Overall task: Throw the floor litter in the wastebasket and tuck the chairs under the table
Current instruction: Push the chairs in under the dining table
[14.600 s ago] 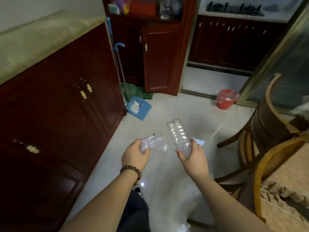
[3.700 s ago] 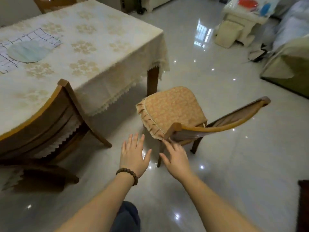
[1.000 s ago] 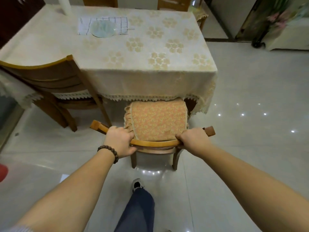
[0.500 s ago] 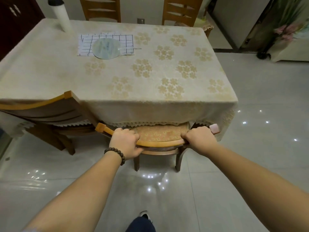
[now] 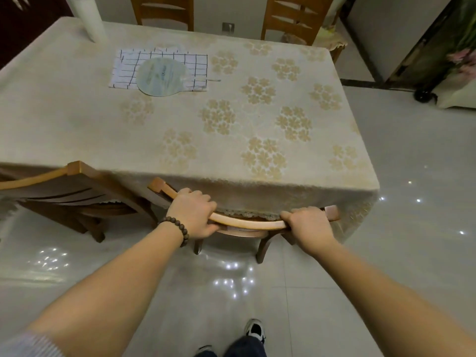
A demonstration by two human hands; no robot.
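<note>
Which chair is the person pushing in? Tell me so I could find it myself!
Find the big table with the cream flowered cloth. At its near edge stand two wooden chairs; go to the right one, the pushed chair. Its seat is hidden under the cloth, and the left hand and right hand grip its curved top rail, while the left chair sticks out untouched.

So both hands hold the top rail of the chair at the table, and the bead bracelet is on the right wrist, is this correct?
Not quite. The bracelet is on the left wrist, as the head view shows. The rest holds: the left hand and the right hand both hold the top rail of the chair at the table.
</note>
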